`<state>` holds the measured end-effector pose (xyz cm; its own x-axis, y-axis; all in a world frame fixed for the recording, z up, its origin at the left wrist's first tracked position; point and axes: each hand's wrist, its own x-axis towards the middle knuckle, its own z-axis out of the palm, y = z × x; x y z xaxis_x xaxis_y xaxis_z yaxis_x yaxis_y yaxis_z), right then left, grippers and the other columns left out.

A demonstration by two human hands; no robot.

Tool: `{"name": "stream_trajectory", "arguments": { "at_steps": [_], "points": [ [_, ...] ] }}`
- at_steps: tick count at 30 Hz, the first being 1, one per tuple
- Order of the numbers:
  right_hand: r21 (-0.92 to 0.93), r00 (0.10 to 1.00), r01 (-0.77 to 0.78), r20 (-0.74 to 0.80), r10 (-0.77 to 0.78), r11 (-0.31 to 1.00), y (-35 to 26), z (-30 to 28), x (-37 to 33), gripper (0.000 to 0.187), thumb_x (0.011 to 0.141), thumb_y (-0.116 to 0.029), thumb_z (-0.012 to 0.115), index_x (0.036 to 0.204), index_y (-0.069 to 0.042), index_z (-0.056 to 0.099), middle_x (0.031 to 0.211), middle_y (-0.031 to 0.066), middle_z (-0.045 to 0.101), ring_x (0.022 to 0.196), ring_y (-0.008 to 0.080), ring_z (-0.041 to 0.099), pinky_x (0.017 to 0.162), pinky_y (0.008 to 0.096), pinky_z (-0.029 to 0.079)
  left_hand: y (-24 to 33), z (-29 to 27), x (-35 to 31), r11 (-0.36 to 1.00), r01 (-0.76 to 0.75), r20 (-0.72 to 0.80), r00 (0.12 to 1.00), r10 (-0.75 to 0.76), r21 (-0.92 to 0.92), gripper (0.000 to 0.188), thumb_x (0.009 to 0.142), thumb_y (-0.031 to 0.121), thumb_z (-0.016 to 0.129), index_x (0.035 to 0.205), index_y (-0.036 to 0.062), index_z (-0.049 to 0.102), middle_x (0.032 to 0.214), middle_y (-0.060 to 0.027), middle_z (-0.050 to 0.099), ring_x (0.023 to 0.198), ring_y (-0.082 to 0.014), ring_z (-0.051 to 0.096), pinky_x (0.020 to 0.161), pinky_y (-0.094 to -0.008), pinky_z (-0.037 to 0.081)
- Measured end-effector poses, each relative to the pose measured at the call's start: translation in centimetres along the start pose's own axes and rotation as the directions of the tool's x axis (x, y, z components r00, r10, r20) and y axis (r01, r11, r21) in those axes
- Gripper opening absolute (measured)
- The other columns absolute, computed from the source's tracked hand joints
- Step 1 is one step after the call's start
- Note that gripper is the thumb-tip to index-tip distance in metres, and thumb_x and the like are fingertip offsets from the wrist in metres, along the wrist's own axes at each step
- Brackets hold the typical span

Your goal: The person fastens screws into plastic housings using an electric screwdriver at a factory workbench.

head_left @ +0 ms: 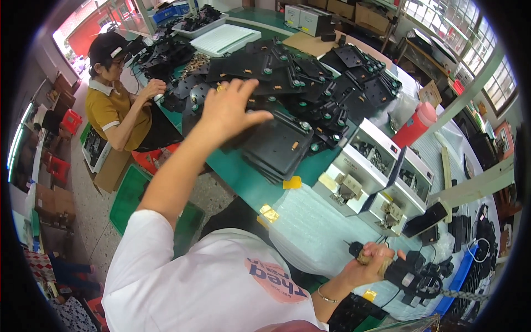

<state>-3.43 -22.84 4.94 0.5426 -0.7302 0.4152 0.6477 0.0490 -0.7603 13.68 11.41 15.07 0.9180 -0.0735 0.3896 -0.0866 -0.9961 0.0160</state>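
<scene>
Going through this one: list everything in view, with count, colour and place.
Green table: one, green, centre
Flat parts: many, black, heaped and stacked on the table
Ridged tray: one, white, table's far side
Screw boxes: two, whitish, right of the parts
Bottle: one, red, behind the boxes
Foam sheet: one, white, near table edge
Tape pieces: several, yellow, along that edge
Bin: one, green, left floor
Stools: several, red, left
Co-worker: one, mustard shirt, upper left
Handheld tool: one, black and tan, right hand
Left hand: one, bare, over the parts
Right hand: one, bare, around the tool
</scene>
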Motion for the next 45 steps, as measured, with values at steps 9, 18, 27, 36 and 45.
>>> {"name": "stream_trajectory", "arguments": {
  "at_steps": [9,18,27,36,45],
  "points": [
    [-0.142,0.999,-0.041,-0.021,0.038,0.989,-3.1,-0.4,-0.8,0.051,0.093,-0.012,0.056,0.135,-0.003,0.030,0.066,0.0004,0.040,0.061,0.0090,0.041,0.063,0.0271,0.042,-13.0,2.6,13.3,0.973,-0.170,0.404,0.888,0.220,-0.156,0.119,0.058,0.050,0.087,0.152,0.0223,0.021,0.148,-0.0131,0.040,0.138,-0.0352,0.033,0.108,-0.0521,0.030],
    [0.096,0.995,-0.017,0.102,0.007,0.995,-4.0,4.0,0.6,0.050,0.090,-0.008,0.057,0.134,-0.015,0.034,0.070,-0.0018,0.036,0.059,0.0085,0.040,0.058,0.0275,0.039,-17.3,5.2,15.4,0.888,-0.285,0.311,0.861,0.403,-0.361,0.117,0.056,0.038,0.087,0.152,0.0326,0.020,0.136,-0.0230,0.050,0.126,-0.0395,0.049,0.107,-0.0467,0.036],
    [0.178,0.945,0.104,0.290,-0.153,0.979,0.5,10.5,3.2,0.055,0.084,0.004,0.062,0.130,-0.007,0.033,0.071,0.0069,0.054,0.053,0.0163,0.052,0.054,0.0334,0.050,-11.5,0.8,6.6,0.724,-0.295,-0.006,0.928,0.373,-0.624,0.110,0.056,0.028,0.085,0.151,0.0225,0.029,0.135,-0.0164,0.047,0.129,-0.0310,0.045,0.109,-0.0398,0.034],
    [-0.026,0.903,0.142,0.412,-0.119,0.990,1.7,10.4,3.4,0.051,0.088,0.002,0.058,0.132,-0.008,0.033,0.071,0.0056,0.052,0.056,0.0148,0.052,0.057,0.0349,0.050,2.0,-1.4,-11.0,0.484,-0.262,0.054,0.836,0.546,-0.835,0.108,0.047,0.023,0.092,0.140,0.0108,0.039,0.137,-0.0195,0.038,0.126,-0.0394,0.039,0.106,-0.0471,0.035],
    [-0.069,0.853,0.139,0.515,-0.084,0.988,2.2,10.5,4.1,0.052,0.087,0.001,0.061,0.131,-0.008,0.034,0.070,0.0070,0.054,0.053,0.0143,0.052,0.054,0.0341,0.050,8.1,5.2,-15.6,0.547,-0.266,0.174,0.762,0.624,-0.793,0.107,0.054,0.024,0.090,0.145,0.0181,0.033,0.138,-0.0234,0.031,0.129,-0.0445,0.034,0.105,-0.0530,0.034]
  ]
}}
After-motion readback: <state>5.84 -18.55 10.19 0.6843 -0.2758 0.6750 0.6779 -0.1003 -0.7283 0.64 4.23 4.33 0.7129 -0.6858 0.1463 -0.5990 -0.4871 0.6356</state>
